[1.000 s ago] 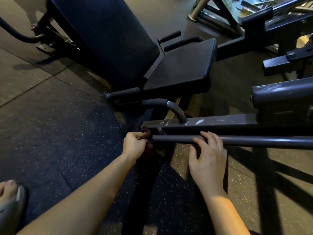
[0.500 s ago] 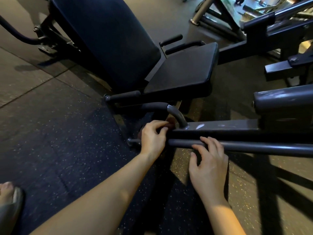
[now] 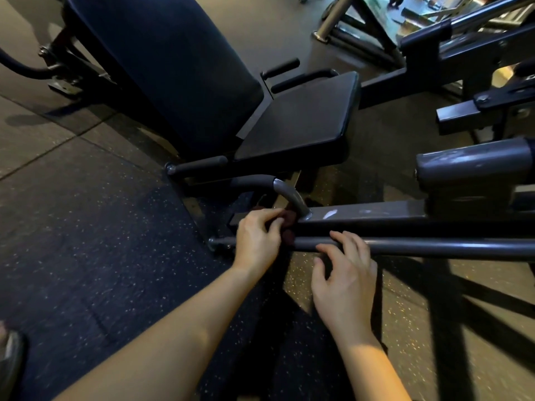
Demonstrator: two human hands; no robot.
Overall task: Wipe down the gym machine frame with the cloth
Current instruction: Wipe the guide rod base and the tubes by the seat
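Where the left hand [image 3: 257,241] grips it, the cloth [image 3: 288,220] barely shows.

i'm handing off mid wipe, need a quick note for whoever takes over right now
Left hand: grips the dark red cloth, pressed against the square frame beam at the foot of the curved tube.
Right hand: open, fingers resting on the round bar below the beam.
Done: cannot tell which parts are already wiped.
Left: pale smears show on the beam top, right of the cloth; probably wipe along there, then the round bar.
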